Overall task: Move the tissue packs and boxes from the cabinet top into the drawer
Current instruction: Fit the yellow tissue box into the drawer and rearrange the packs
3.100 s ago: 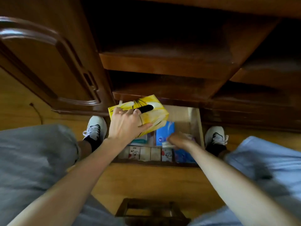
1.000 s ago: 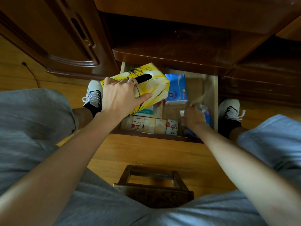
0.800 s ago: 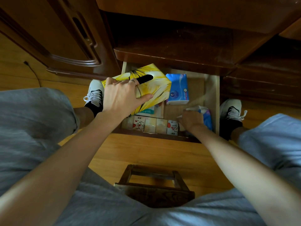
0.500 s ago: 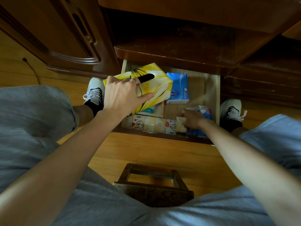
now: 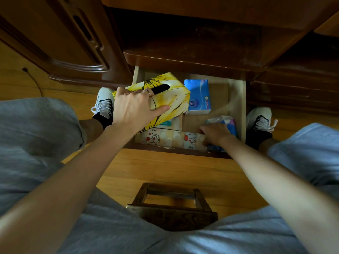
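Nearest me is a small wooden stool (image 5: 171,206) on the floor between my knees, well short of the drawer (image 5: 242,114).

Along the drawer's front edge lies a row of small printed packs (image 5: 170,139), filling it from the left corner almost to the right. My right hand (image 5: 214,133) is down in the front right corner, fingers on the last pack of that row and against a crinkled blue pack (image 5: 228,123). I cannot tell whether it is pinching anything or only pushing.

My left hand (image 5: 135,105) grasps the yellow box (image 5: 165,99) from above, thumb along its near side and fingers over the top by the black slot. The box hangs tilted over the drawer's left half, not yet set down, with a teal pack (image 5: 167,123) partly under it. A blue pack (image 5: 198,97) lies flat toward the back, at the middle.

I judge the step to be clearing room, then seating the box. I would have the right hand press the loose packs tight into the front right corner, level the box, and lower it into the left back corner beside the blue pack.

Bare drawer floor shows only on the right, between the blue pack and the right wall. The cabinet shelf (image 5: 183,57) overhangs the drawer's back edge, so the box should go in low and flat.
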